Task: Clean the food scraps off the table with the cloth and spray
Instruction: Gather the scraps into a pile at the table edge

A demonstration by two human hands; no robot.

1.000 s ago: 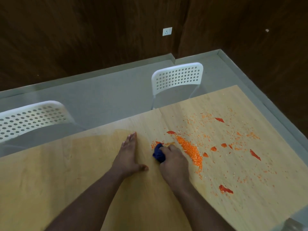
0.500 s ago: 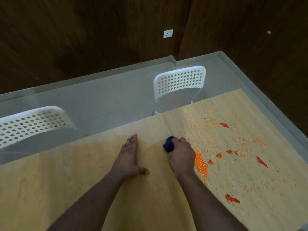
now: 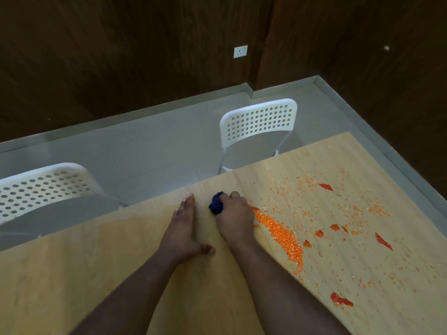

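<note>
Head view shows the right hand (image 3: pixel 233 215) with fingers curled tight round a bunched blue cloth (image 3: pixel 216 205), pressed to the table (image 3: pixel 72 281) at mid-frame. Just left of it the left hand (image 3: pixel 182 229) lies flat, fingers straight, holding nothing. Right of the cloth a ridge of orange crumbs (image 3: pixel 281 234) runs toward the lower right, with red scraps (image 3: pixel 341 299) scattered beyond. No spray bottle is in view. To wipe well, I judge the cloth should keep firm, even contact and sweep the crumbs into one pile, not off the edge.
</note>
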